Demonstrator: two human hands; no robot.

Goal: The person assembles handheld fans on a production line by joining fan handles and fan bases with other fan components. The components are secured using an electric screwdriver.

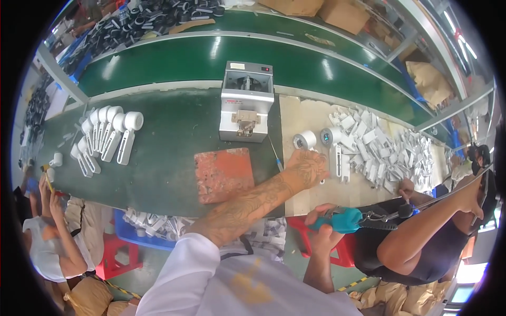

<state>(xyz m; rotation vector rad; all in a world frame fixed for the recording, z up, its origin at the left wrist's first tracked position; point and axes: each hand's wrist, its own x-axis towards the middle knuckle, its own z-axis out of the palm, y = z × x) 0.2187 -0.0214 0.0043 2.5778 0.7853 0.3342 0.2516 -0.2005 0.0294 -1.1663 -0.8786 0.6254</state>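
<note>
Holding the teal tool [343, 220], hung on a metal clip [375, 216] probably to carry its weight, your right hand [327, 238] clamps its fingers around it; your left hand [307, 165], closure not discernible, lies by a white ring-headed part [330, 137] on the bench [174, 137], presumably for easy reach.

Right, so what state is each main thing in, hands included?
Left hand: at a white round-headed part, grip unclear.
Right hand: closed around the teal hand tool.
Teal hand tool: held, clipped at one end.
Silver screw feeder: upright, inside visible.
Red board: flat, surface worn.
White round-headed handles: laid in fanned rows.
White pieces: heaped loosely.
Blue tub: holding many parts.
</note>
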